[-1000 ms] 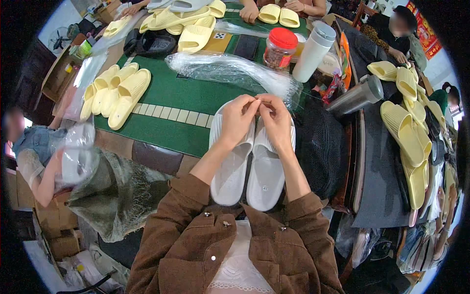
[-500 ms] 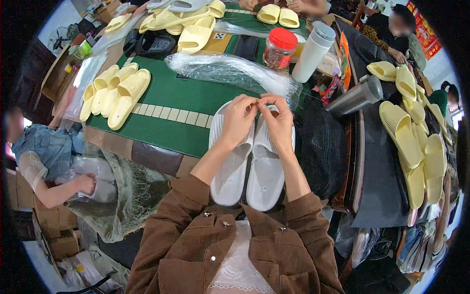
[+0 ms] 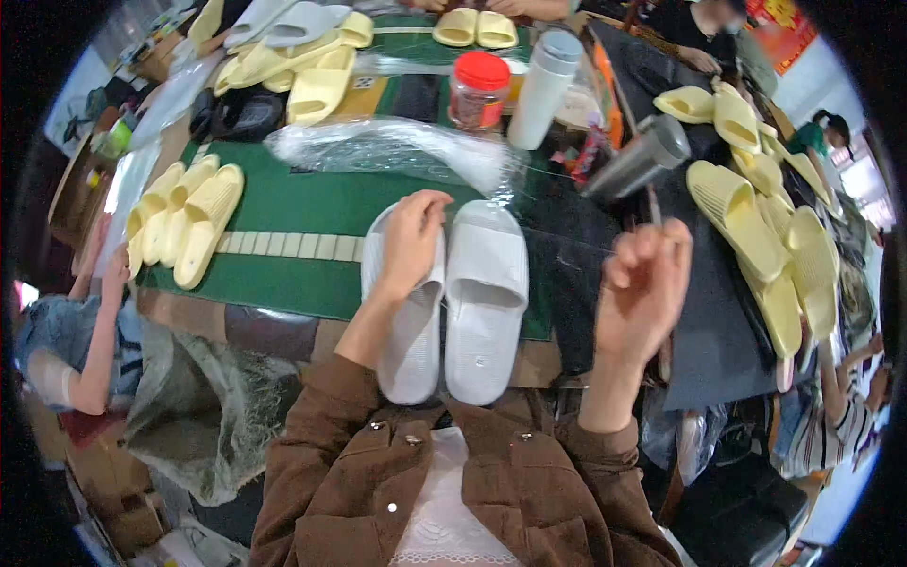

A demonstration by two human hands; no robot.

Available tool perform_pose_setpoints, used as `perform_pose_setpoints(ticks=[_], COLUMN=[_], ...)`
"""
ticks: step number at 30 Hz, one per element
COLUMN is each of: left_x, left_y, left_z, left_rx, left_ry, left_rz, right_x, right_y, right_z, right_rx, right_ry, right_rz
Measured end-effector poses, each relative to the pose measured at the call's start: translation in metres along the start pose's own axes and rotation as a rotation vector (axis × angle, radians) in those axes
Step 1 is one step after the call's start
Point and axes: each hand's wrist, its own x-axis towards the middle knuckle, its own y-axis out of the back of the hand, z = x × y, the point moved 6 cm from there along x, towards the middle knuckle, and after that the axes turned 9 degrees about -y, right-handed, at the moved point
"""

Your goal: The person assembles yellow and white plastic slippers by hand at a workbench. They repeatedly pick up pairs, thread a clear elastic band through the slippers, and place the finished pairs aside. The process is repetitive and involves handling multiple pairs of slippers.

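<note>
A pair of pale grey-white slippers lies side by side at the near table edge, toes away from me: the left slipper (image 3: pixel 408 350) and the right slipper (image 3: pixel 485 331). My left hand (image 3: pixel 413 244) rests over the left slipper's strap, its fingers curled together; whatever they pinch, if anything, is too small to see. Well to the right of the pair, my right hand (image 3: pixel 644 288) is raised with its fingers bent in. It is slightly blurred, and its grip's contents cannot be made out. Beyond the slippers, a bundle of clear plastic bags (image 3: pixel 397 151) lies across the green tabletop (image 3: pixel 312 198).
Yellow slippers (image 3: pixel 210 222) stand in a row at left, with more piled (image 3: pixel 321 85) at the back. A red-lidded jar (image 3: pixel 479 90), a white bottle (image 3: pixel 545 94) and a steel tumbler (image 3: pixel 642 156) stand behind. More yellow slippers (image 3: pixel 742 222) lie on the right. Other people sit around.
My hands have parted: the right swung out to the right and up off the slippers, while the left stayed over the left slipper. The view has shifted slightly. The person at left raised an arm.
</note>
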Motion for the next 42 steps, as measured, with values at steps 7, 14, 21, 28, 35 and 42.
perform_pose_setpoints(ticks=[7, 14, 21, 28, 35, 42], left_x=[-0.001, 0.001, 0.000, 0.000, 0.001, 0.001], left_y=[0.001, -0.001, -0.003, -0.001, -0.006, -0.002], left_z=[0.001, 0.004, 0.002, 0.003, 0.003, 0.004], left_rx=[0.034, 0.073, 0.048, 0.067, 0.070, 0.092], left_ry=[-0.036, -0.045, -0.023, -0.041, -0.045, -0.056], left_rz=[-0.038, -0.065, -0.082, -0.077, -0.085, -0.068], right_x=[-0.021, 0.005, 0.054, 0.067, 0.009, -0.025], right_y=[0.093, 0.201, 0.298, 0.261, 0.173, 0.133], right_z=[-0.138, -0.251, -0.314, -0.307, -0.318, -0.325], right_rx=[-0.532, -1.250, -1.501, -1.889, -1.448, -1.206], right_ry=[0.390, 0.558, 0.508, 0.234, 0.581, 0.746], right_rz=[0.387, 0.741, 0.885, 0.851, 0.901, 0.757])
